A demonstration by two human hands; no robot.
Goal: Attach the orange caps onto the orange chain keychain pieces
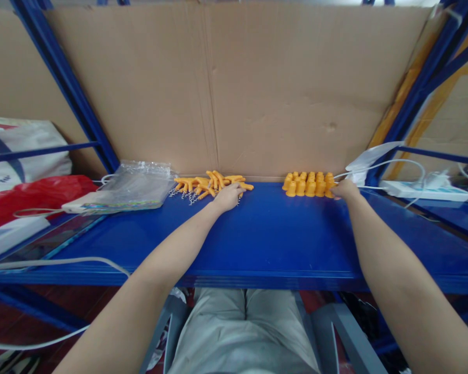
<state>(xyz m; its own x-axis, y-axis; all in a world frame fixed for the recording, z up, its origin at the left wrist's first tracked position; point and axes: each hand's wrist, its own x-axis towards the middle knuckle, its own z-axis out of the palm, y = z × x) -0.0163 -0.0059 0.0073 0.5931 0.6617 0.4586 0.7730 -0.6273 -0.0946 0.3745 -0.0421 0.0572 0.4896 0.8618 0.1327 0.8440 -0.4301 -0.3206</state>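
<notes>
A pile of orange pieces with small metal chains (203, 183), like keychains, lies against the back of the blue shelf. My left hand (229, 197) reaches onto the pile's right end, fingers curled together. An orange piece pokes out past these fingertips and a bit of chain shows beneath, but the grip itself is hidden. To the right, several orange cup-shaped pieces (304, 185) stand upright in close rows. My right hand (345, 190) touches the right edge of that group, its fingers closed at the end cup; the fingertips are partly hidden.
Clear plastic bags (134, 187) lie left of the pile, beside a red bag (39, 197). A cardboard sheet (257, 93) walls the back. On the right are a white power strip (425, 190) and loose white cables. Blue posts (72, 93) frame the shelf.
</notes>
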